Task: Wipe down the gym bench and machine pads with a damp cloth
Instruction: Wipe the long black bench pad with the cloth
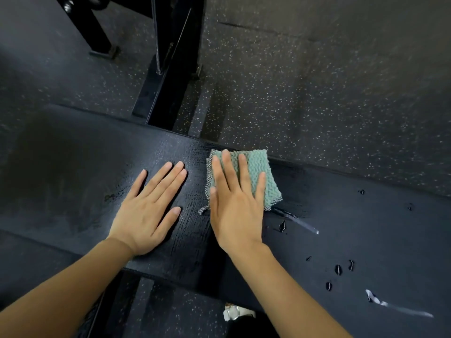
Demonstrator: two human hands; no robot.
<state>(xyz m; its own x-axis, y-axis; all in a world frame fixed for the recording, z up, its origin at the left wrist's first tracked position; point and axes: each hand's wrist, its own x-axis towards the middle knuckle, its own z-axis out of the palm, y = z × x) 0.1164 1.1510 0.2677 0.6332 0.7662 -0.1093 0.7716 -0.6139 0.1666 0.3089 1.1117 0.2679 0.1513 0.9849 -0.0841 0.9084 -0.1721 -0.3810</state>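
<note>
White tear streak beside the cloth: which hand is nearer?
Right. The right hand presses the green cloth just left of the white tear streak; the left hand rests flat on the bench pad, farther left, beyond the right hand.

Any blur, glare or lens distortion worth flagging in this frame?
Head view: the left hand, right hand and cloth are sharp; the bench pad shows a wet sheen beside the cloth and bright glints at its tears; its far edge bows, wide-angle distortion; the machine frame is dim and smeared.
</note>
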